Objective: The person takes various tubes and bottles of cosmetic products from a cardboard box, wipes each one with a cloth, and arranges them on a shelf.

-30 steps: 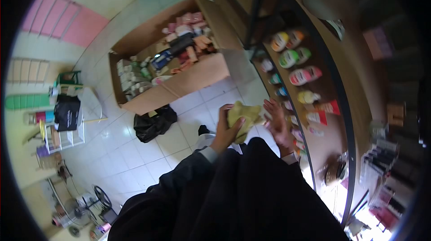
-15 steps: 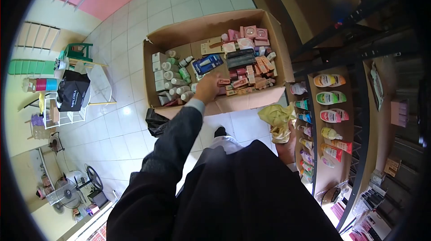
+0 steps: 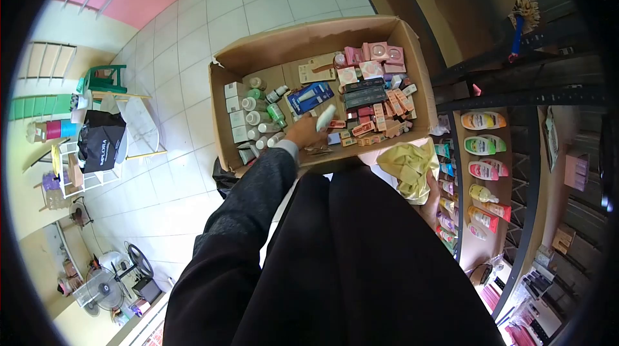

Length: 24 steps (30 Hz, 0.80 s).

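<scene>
My left hand (image 3: 303, 130) is inside a large cardboard box (image 3: 255, 46), its fingers closed on a small white bottle (image 3: 326, 118). Around it lie white and green bottles (image 3: 255, 118), a blue package (image 3: 311, 97), black boxes (image 3: 365, 98) and small orange boxes (image 3: 394, 102). Pink boxes (image 3: 387, 53) fill the far right corner. Right of the box, my right hand (image 3: 431, 199) holds a yellow cloth (image 3: 411, 168), close to the shelf bottles.
Shelves at the right carry rows of colourful bottles (image 3: 482, 145). A black plastic bag (image 3: 224, 180) is by the box's near left corner. Farther left are a black tote bag (image 3: 102, 143), a green stool (image 3: 103, 79) and a fan (image 3: 103, 288).
My left hand now has a white bottle in it, which was not visible before. The box appears slightly farther right in view, and the yellow cloth is nearer its front right corner.
</scene>
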### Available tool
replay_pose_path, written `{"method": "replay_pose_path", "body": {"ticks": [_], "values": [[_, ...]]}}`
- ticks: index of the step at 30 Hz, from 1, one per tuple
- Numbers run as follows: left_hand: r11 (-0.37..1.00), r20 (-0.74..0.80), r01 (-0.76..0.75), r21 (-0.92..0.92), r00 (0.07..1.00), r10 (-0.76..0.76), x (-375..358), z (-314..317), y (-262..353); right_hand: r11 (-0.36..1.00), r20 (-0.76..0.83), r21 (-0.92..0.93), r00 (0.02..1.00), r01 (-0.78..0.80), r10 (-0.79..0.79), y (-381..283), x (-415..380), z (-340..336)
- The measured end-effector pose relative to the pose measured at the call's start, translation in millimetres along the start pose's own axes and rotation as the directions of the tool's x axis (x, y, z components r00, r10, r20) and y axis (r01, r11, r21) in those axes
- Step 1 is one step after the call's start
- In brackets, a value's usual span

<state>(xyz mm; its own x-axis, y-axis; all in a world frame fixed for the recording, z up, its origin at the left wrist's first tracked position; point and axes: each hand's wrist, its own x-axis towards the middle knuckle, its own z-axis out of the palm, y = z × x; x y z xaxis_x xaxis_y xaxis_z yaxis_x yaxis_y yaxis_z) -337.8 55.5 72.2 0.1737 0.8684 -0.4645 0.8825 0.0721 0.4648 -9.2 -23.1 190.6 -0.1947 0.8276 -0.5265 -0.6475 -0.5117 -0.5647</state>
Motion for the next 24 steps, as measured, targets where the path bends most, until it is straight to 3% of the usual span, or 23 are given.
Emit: {"method": "replay_pose_path", "body": {"ticks": [1, 2, 3, 4, 5, 6, 7, 8, 9, 11, 12, 13, 14, 15, 16, 18, 19, 20, 21, 23, 24], "values": [[0.977, -0.102, -0.031, -0.212, 0.995, 0.009, -8, -17, 13, 1.0, -0.003, 0.003, 1.0, 0.01, -0.01, -4, 1, 16], [0.818, -0.042, 0.025, -0.575, 0.997, -0.06, -24, -30, 29, 0.984, -0.049, -0.085, 0.986, 0.156, -0.161, -6, 2, 35], [0.82, -0.037, 0.008, -0.572, 0.999, -0.036, -39, -43, 49, 0.938, -0.088, -0.18, 0.945, 0.297, -0.316, -10, 3, 54], [0.529, 0.025, 0.018, -0.849, 1.0, 0.005, -53, -51, 66, 0.911, -0.037, -0.241, 0.935, 0.334, -0.353, -16, 4, 70], [0.156, 0.072, 0.061, -0.986, 0.995, 0.069, -62, -53, 80, 0.877, 0.018, -0.299, 0.922, 0.375, -0.388, -22, 7, 85], [0.163, 0.076, 0.06, -0.985, 0.992, 0.098, -65, -45, 87, 0.82, 0.077, -0.42, 0.916, 0.388, -0.394, -27, 10, 101], [-0.092, 0.053, 0.075, -0.993, 0.975, 0.217, -66, -33, 91, 0.749, 0.134, -0.532, 0.912, 0.396, -0.387, -28, 14, 116], [-0.335, 0.006, 0.12, -0.935, 0.947, 0.321, -69, -25, 98, 0.42, 0.357, -0.7, 0.792, 0.577, -0.495, -25, 23, 127], [-0.281, -0.048, -0.01, -0.96, 0.99, 0.129, -79, -32, 127, 0.024, 0.582, -0.735, 0.649, 0.677, -0.489, -20, 27, 137], [-0.095, -0.228, -0.247, -0.964, 0.958, -0.175, -93, -45, 168, -0.031, 0.557, -0.768, 0.644, 0.639, -0.524, 0, 12, 159], [0.013, -0.308, -0.309, -0.951, 0.945, -0.108, -95, -50, 169, -0.108, 0.586, -0.763, 0.611, 0.637, -0.532, 2, 3, 161], [0.014, -0.311, -0.311, -0.95, 0.946, -0.093, -95, -54, 170, -0.189, 0.618, -0.752, 0.578, 0.631, -0.532, 2, -6, 163], [-0.206, -0.226, -0.225, -0.952, 0.974, -0.02, -96, -57, 171, -0.198, 0.593, -0.784, 0.615, 0.588, -0.52, 1, -19, 165], [-0.409, -0.146, -0.106, -0.906, 0.987, 0.068, -100, -59, 173, -0.174, 0.574, -0.797, 0.635, 0.578, -0.517, 0, -32, 166], [-0.468, -0.159, -0.112, -0.877, 0.985, 0.063, -104, -67, 179, -0.157, 0.569, -0.799, 0.644, 0.58, -0.511, 4, -43, 162], [-0.328, -0.173, -0.167, -0.93, 0.985, -0.012, -93, -77, 177, -0.147, 0.559, -0.803, 0.645, 0.577, -0.521, 15, -61, 146], [-0.219, -0.202, -0.206, -0.954, 0.979, -0.04, -89, -85, 181, -0.019, 0.51, -0.824, 0.726, 0.567, -0.461, 24, -66, 130], [-0.344, -0.181, -0.186, -0.921, 0.982, -0.046, -92, -86, 191, 0.11, 0.461, -0.837, 0.798, 0.537, -0.388, 29, -70, 116], [-0.262, -0.207, -0.21, -0.942, 0.977, -0.038, -93, -89, 199, 0.108, 0.451, -0.841, 0.797, 0.531, -0.402, 24, -72, 107], [-0.204, -0.244, -0.224, -0.953, 0.966, 0.083, -98, -89, 212, 0.544, 0.167, -0.611, 0.766, 0.575, -0.621, 9, -72, 90], [-0.112, -0.23, -0.223, -0.968, 0.972, 0.055, -102, -84, 220, 0.872, -0.043, -0.29, 0.905, 0.394, -0.424, -20, -84, 109]]}}
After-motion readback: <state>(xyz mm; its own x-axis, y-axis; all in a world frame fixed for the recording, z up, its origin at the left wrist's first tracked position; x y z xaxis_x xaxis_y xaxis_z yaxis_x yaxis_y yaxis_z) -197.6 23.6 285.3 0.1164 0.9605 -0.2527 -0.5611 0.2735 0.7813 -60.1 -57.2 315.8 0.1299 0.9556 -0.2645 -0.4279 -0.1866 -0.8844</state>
